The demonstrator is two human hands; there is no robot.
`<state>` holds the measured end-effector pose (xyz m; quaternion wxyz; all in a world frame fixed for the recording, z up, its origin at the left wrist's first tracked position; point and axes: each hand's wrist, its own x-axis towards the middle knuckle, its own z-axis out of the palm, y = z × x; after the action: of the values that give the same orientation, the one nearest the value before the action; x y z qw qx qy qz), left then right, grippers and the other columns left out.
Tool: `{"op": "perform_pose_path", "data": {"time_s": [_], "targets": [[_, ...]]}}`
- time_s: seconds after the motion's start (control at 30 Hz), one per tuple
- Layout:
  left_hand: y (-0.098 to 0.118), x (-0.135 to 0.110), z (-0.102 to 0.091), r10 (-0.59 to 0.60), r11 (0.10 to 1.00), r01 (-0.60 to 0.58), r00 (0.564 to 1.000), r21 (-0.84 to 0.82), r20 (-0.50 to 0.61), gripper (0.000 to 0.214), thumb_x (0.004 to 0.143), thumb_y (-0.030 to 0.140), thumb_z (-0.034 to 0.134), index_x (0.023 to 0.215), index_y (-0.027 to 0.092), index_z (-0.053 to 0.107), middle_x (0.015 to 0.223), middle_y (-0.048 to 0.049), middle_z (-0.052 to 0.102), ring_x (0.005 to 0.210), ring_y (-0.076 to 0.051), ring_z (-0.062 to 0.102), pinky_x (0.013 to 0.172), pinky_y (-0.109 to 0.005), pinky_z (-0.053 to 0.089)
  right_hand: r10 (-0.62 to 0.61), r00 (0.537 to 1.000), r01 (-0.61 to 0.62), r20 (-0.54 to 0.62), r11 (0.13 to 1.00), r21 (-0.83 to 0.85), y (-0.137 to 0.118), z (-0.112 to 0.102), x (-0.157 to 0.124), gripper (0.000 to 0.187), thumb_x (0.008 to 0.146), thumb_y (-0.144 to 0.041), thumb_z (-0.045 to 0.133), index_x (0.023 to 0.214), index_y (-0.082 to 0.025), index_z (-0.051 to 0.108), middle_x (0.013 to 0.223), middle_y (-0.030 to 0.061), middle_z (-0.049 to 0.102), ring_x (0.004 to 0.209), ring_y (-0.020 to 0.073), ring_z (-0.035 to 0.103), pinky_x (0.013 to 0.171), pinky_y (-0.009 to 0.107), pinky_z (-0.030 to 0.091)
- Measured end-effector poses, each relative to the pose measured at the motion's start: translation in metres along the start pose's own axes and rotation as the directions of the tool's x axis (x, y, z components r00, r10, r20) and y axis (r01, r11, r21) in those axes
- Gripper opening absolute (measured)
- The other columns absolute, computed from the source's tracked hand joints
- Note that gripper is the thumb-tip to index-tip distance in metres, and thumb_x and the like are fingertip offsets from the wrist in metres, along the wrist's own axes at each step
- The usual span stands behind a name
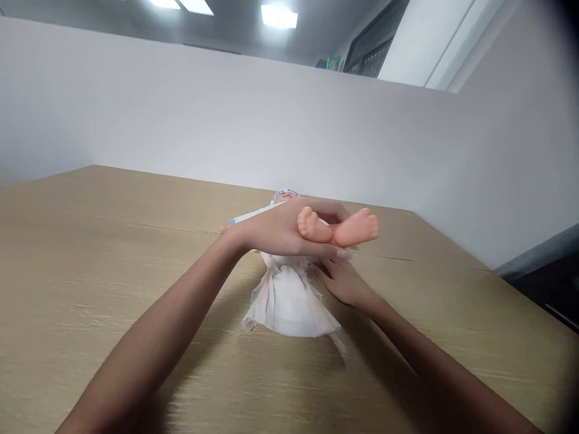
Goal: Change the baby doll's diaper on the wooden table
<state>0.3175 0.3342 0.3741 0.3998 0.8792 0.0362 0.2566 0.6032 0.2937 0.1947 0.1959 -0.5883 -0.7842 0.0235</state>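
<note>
The left hand (280, 232) reaches across, palm down, fingers wrapped around the ankles of a small peach plastic baby doll (339, 229), lifting its feet. The right hand (344, 280) lies lower, fingers flat on the white disposable diaper (289, 301) beneath (its grip unclear). Both rest on the pale wood-grain table (90, 241).

Smooth plastic doll (344, 229), soft white papery diaper (289, 301), matt wood-grain table (90, 241).

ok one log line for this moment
left hand: holds doll legs up | right hand: on diaper | table
</note>
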Motion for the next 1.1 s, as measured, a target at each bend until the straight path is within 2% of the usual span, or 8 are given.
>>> {"op": "perform_pose_path", "data": {"time_s": [0.1,0.2,0.37,0.53,0.67,0.77,0.9,1.1], "targets": [[0.0,-0.005,0.007,-0.019,1.0,0.019,0.999,0.006,-0.031,0.034,0.089,0.039,0.083,0.118,0.023,0.074,0.119,-0.0044,0.077,0.109,-0.023,0.072,0.093,-0.035,0.054,0.08,0.997,-0.08,0.0,0.996,0.04,0.018,-0.01,-0.026,0.056,0.109,-0.055,0.047,0.154,-0.025,0.059,0.163,0.0156,0.059,0.152,0.0386,0.052,0.127,0.063,0.039],[-0.005,-0.012,0.019,-0.067,0.998,0.068,0.997,0.014,-0.045,0.034,0.089,0.043,0.083,0.116,0.024,0.074,0.114,-0.0038,0.078,0.104,-0.023,0.073,0.088,-0.035,0.054,0.138,0.987,-0.125,-0.08,0.981,0.151,0.012,-0.021,-0.048,0.058,0.109,-0.056,0.049,0.157,-0.025,0.055,0.165,0.0161,0.056,0.155,0.0375,0.049,0.129,0.064,0.037],[-0.015,-0.023,0.042,-0.137,0.989,0.136,0.991,-0.053,-0.001,0.041,0.088,0.044,0.085,0.123,0.025,0.074,0.117,-0.005,0.078,0.109,-0.025,0.073,0.09,-0.036,0.056,0.041,0.965,0.058,-0.259,0.93,0.363,-0.061,-0.042,-0.059,0.055,0.104,-0.049,0.066,0.154,-0.03,0.053,0.157,0.0119,0.061,0.147,0.0352,0.055,0.124,0.059,0.043],[-0.005,-0.035,0.055,-0.055,0.998,0.059,0.994,0.034,-0.093,0.044,0.089,0.043,0.086,0.127,0.026,0.073,0.131,-0.0069,0.075,0.125,-0.028,0.068,0.106,-0.041,0.053,-0.006,0.941,0.174,-0.337,0.866,0.469,-0.109,-0.051,-0.042,0.034,0.1,-0.031,0.07,0.133,-0.026,0.066,0.13,0.0084,0.074,0.123,0.0297,0.069,0.109,0.049,0.055],[-0.003,-0.066,0.047,-0.075,0.96,0.106,0.989,0.26,-0.125,0.045,0.092,0.048,0.082,0.131,0.028,0.072,0.133,-0.0068,0.074,0.126,-0.029,0.066,0.11,-0.045,0.05,-0.073,0.95,0.213,-0.303,0.86,0.463,-0.1,-0.061,-0.044,0.041,0.097,-0.022,0.069,0.138,-0.028,0.067,0.137,0.0072,0.073,0.129,0.0282,0.068,0.113,0.046,0.054],[-0.019,-0.102,0.039,-0.064,0.911,0.07,0.998,0.407,-0.029,0.034,0.093,0.045,0.081,0.121,0.027,0.075,0.127,-0.0064,0.077,0.126,-0.03,0.066,0.114,-0.046,0.048,-0.249,0.948,0.301,-0.199,0.903,0.306,-0.081,-0.067,-0.061,0.05,0.098,-0.015,0.061,0.144,-0.033,0.066,0.15,0.0058,0.067,0.14,0.0278,0.062,0.12,0.046,0.049],[-0.053,-0.146,0.043,-0.035,0.875,-0.034,0.99,0.483,0.133,0.044,0.095,0.025,0.074,0.138,0.026,0.066,0.147,-0.009,0.071,0.149,-0.033,0.054,0.123,-0.048,0.042,-0.461,0.883,0.465,-0.086,0.885,0.03,-0.053,-0.057,-0.082,0.047,0.097,-0.011,0.054,0.136,-0.03,0.071,0.15,0.0094,0.068,0.142,0.0294,0.061,0.12,0.051,0.049],[-0.079,-0.17,0.062,-0.083,0.808,-0.044,0.979,0.588,0.187,0.072,0.087,0.004,0.06,0.156,0.026,0.053,0.163,-0.0085,0.059,0.162,-0.03,0.04,0.129,-0.049,0.036,-0.469,0.883,0.464,-0.006,0.876,-0.13,-0.038,-0.039,-0.092,0.048,0.096,-0.003,0.054,0.133,-0.027,0.073,0.152,0.0122,0.067,0.147,0.0291,0.059,0.117,0.051,0.052]]}}
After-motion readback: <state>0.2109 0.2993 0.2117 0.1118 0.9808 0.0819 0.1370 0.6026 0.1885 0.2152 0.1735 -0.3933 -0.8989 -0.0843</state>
